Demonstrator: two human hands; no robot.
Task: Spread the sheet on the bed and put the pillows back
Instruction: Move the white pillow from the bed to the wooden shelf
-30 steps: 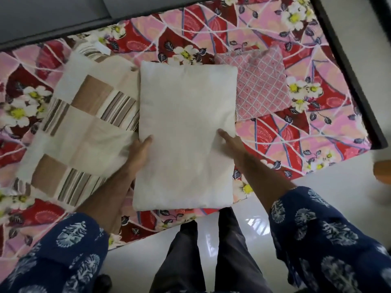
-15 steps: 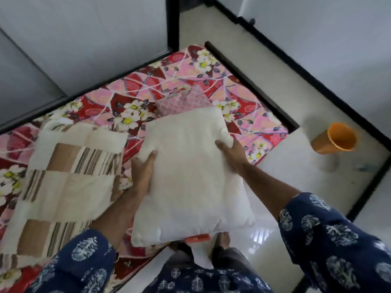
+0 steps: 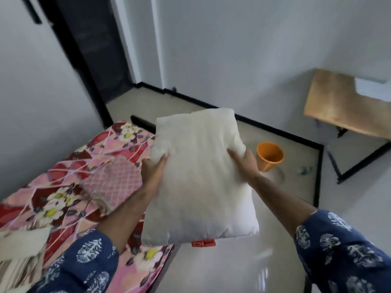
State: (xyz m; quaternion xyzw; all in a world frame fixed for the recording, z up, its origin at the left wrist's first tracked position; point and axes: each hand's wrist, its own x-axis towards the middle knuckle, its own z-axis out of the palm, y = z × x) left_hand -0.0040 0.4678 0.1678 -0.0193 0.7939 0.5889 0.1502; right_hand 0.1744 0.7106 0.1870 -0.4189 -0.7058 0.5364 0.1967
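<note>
Between the two hands, a plain cream pillow (image 3: 198, 178) is held clear of the bed (image 3: 69, 187) and out over the bare floor (image 3: 222, 269). Left hand (image 3: 152, 173) grips the pillow's left edge, thumb lying across the upper face and the remaining fingers hidden beneath; right hand (image 3: 245, 163) grips the right edge likewise, thumb on top and the cloth puckered where it pinches. Both hands are closed on the pillow and carry it tilted, far end raised. Just below the near edge, nearer than either hand, a small orange tag (image 3: 203, 243) hangs from the seam. To the left of the left fingers lies the flowered red-and-pink sheet (image 3: 63, 199), already covering the mattress, with a small pink lattice-patterned cushion (image 3: 112, 182) resting on it and a striped beige pillow (image 3: 23, 246) at the near left corner. Judged from this, the step in hand is moving a pillow, the sheet appearing largely spread; the next move probably calls for carrying the pillow back over the bed and laying it flat. Beyond the right fingers stand an orange bucket (image 3: 269, 156) and, farther off, a wooden table (image 3: 347, 106) by the wall.
</note>
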